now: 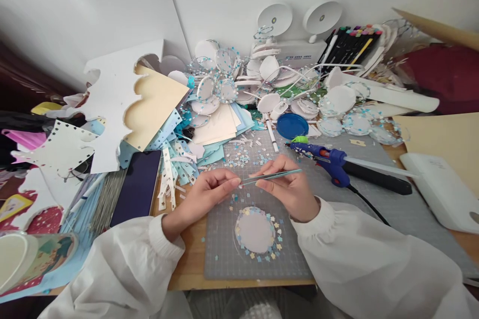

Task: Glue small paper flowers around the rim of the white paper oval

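My right hand [288, 187] is closed around a pair of slim teal tweezers [279, 175], whose tips point left. My left hand [211, 192] pinches at those tips with thumb and forefinger; something tiny and pale shows there, too small to name. Below both hands, a round white disc [256, 230] lies flat on the grey cutting mat [224, 266]. Small blue, yellow and white paper stars ring its edge, and a thin clear loop runs beside it. More loose paper stars [239, 157] are scattered on the mat beyond my hands.
A blue glue gun [329, 159] with its cord lies right of my hands, near a blue lid [292, 126]. White discs [339, 99] with star strings pile up behind. At left are a phone [136, 187], wires [97, 199], punched paper [168, 174] and a cup [33, 259].
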`<state>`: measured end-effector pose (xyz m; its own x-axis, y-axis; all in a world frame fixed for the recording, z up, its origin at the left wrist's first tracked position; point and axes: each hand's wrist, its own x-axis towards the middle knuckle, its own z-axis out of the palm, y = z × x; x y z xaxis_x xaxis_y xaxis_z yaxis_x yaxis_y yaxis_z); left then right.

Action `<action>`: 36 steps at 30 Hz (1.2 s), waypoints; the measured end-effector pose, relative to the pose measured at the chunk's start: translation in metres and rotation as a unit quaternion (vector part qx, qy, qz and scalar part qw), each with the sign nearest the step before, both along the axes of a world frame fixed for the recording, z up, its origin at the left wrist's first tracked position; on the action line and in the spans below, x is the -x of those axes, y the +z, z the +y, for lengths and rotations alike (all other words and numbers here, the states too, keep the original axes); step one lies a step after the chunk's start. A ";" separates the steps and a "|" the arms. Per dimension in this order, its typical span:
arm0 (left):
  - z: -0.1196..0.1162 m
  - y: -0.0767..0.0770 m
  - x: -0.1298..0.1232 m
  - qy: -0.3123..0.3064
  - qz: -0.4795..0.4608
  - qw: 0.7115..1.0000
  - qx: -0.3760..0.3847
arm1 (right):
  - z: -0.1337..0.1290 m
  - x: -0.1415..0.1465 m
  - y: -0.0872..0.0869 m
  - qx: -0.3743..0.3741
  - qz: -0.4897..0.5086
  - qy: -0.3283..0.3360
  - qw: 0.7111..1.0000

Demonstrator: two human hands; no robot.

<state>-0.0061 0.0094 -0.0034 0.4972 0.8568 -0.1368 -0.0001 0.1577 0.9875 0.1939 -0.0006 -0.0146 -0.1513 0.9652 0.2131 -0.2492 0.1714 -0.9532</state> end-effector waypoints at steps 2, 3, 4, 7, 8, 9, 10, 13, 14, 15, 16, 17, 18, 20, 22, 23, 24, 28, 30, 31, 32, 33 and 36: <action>0.000 -0.002 0.000 0.010 -0.015 1.000 0.010 | 0.003 -0.001 -0.002 0.014 0.020 -0.022 0.999; 0.000 -0.003 0.000 0.014 -0.021 1.000 0.014 | 0.006 -0.002 -0.003 0.020 0.033 -0.043 0.998; 0.000 -0.004 0.001 0.017 -0.027 0.999 0.018 | 0.008 -0.003 -0.004 0.025 0.046 -0.068 0.996; 0.000 -0.006 0.001 0.027 -0.031 0.999 0.019 | 0.016 -0.007 -0.006 0.022 0.070 -0.131 0.989; 0.000 -0.007 0.001 0.032 -0.029 0.999 0.014 | 0.018 -0.008 -0.006 0.020 0.071 -0.143 0.987; -0.001 -0.007 0.001 0.037 -0.025 0.999 0.007 | 0.019 -0.008 -0.006 0.017 0.070 -0.151 0.986; -0.001 -0.007 0.001 0.041 -0.020 0.999 -0.001 | 0.020 -0.008 -0.007 0.012 0.070 -0.159 0.985; -0.001 -0.007 0.000 0.050 0.004 0.998 -0.026 | 0.021 -0.005 -0.006 -0.001 0.061 -0.169 0.984; -0.002 -0.006 -0.001 0.052 0.015 0.998 -0.035 | 0.020 -0.005 -0.006 -0.002 0.055 -0.169 0.984; -0.002 -0.005 -0.001 0.053 0.028 0.997 -0.047 | 0.020 -0.004 -0.006 -0.001 0.048 -0.168 0.985; -0.002 -0.004 -0.002 0.056 0.042 0.996 -0.061 | 0.019 -0.003 -0.006 0.002 0.040 -0.167 0.985; -0.003 -0.003 -0.002 0.059 0.059 0.994 -0.076 | 0.019 -0.003 -0.006 0.005 0.033 -0.166 0.986; -0.003 -0.002 -0.003 0.064 0.076 0.991 -0.092 | 0.019 -0.002 -0.005 0.006 0.026 -0.166 0.986; -0.003 0.001 -0.004 0.075 0.107 0.984 -0.121 | 0.019 -0.002 -0.005 0.006 0.016 -0.167 0.986; -0.003 0.003 -0.005 0.091 0.131 0.977 -0.142 | 0.019 -0.001 -0.005 0.008 0.009 -0.168 0.986; -0.002 0.004 -0.005 0.101 0.139 0.974 -0.148 | 0.019 -0.001 -0.005 0.010 0.008 -0.169 0.986; -0.002 0.004 -0.005 0.110 0.145 0.971 -0.152 | 0.019 0.000 -0.005 0.012 0.008 -0.169 0.985; -0.001 0.008 -0.005 0.134 0.156 0.967 -0.152 | 0.020 0.001 -0.006 0.017 0.013 -0.167 0.986; -0.001 0.010 -0.004 0.148 0.162 0.963 -0.153 | 0.020 0.001 -0.006 0.018 0.013 -0.165 0.986; -0.001 0.011 -0.004 0.157 0.163 0.962 -0.154 | 0.020 0.001 -0.006 0.017 0.013 -0.165 0.986; -0.001 0.012 -0.003 0.164 0.161 0.961 -0.154 | 0.020 0.002 -0.006 0.016 0.014 -0.164 0.986; -0.001 0.012 -0.002 0.169 0.155 0.961 -0.152 | 0.020 0.002 -0.006 0.016 0.016 -0.163 0.986; -0.001 0.013 0.001 0.176 0.125 0.968 -0.131 | 0.019 0.002 -0.006 0.020 0.019 -0.156 0.987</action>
